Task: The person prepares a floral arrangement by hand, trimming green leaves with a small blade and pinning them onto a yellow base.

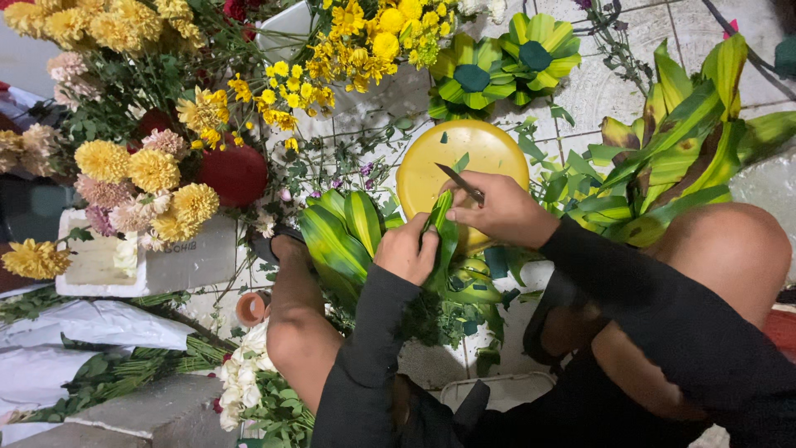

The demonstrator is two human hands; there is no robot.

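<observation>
Two folded leaf rosettes lie finished; my left hand pinches a striped leaf over the yellow lid, my right hand grips a knife. More leaves remain uncut.

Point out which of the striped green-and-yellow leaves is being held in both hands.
The folded striped leaf over the round yellow lid, pinched between left hand and right hand; others lie loose.

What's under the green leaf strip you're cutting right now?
Under the leaf strip sits a round yellow lid, used like a cutting surface. The left hand and the right hand, which holds a small knife, cover its lower edge, so whatever lies below it is hidden.
</observation>
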